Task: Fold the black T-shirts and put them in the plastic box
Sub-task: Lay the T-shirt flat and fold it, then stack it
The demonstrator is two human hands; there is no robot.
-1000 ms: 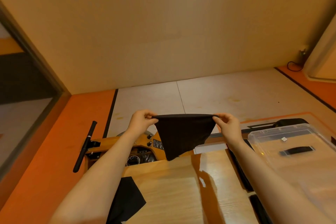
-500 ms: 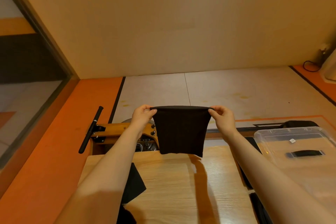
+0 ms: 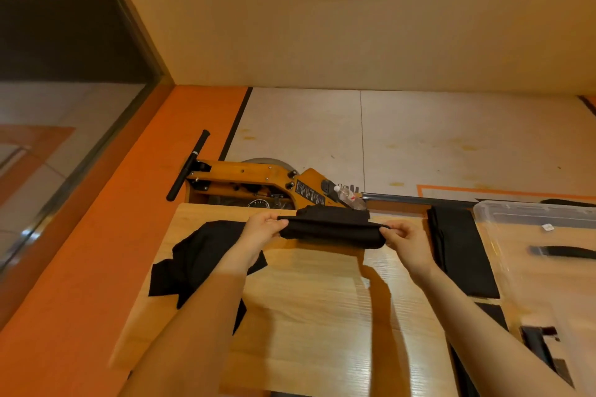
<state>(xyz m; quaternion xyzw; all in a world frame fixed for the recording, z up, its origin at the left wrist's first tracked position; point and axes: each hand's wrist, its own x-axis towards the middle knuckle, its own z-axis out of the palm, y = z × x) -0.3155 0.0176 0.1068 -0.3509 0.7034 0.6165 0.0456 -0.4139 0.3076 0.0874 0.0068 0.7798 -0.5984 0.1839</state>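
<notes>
Since 0.5 s ago shirt dropped from hanging to table edge. Left hand & right hand pinch folded black T-shirt; plastic box at 3 o'clock. Loose pinch could unfold it.

- Left hand and right hand are pinching a folded black T-shirt near the tabletop's far edge.
- Plastic box is sitting at the right edge.

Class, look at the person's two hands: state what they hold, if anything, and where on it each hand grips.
Both hold one folded black T-shirt: left hand pinches its left end, right hand its right end.
</notes>
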